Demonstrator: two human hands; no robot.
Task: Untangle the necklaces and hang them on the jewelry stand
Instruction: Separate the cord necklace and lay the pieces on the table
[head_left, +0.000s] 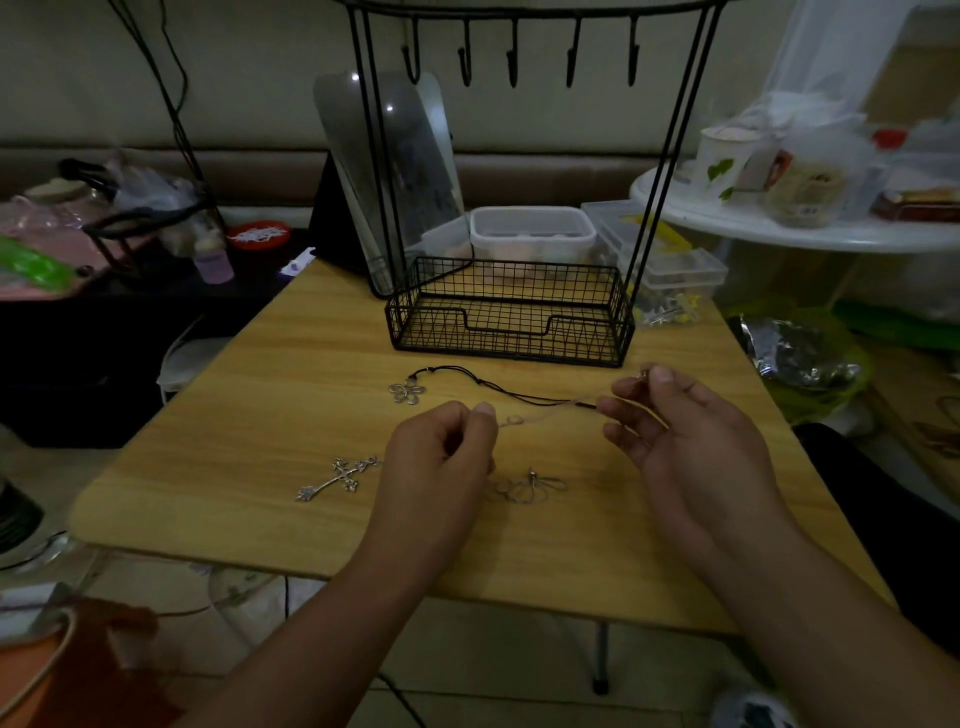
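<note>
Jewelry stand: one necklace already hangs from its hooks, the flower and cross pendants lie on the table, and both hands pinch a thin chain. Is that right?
Not quite. The head view shows the hooks of the jewelry stand bare; no necklace hangs yet. The rest holds: the flower pendant and cross pendant lie on the table, and the left hand and right hand pinch a thin chain.

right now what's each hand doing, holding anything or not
Left hand: fingers curled, pinching the thin pale chain.
Right hand: pinching the same chain's other end, by the thin black cord.
</note>
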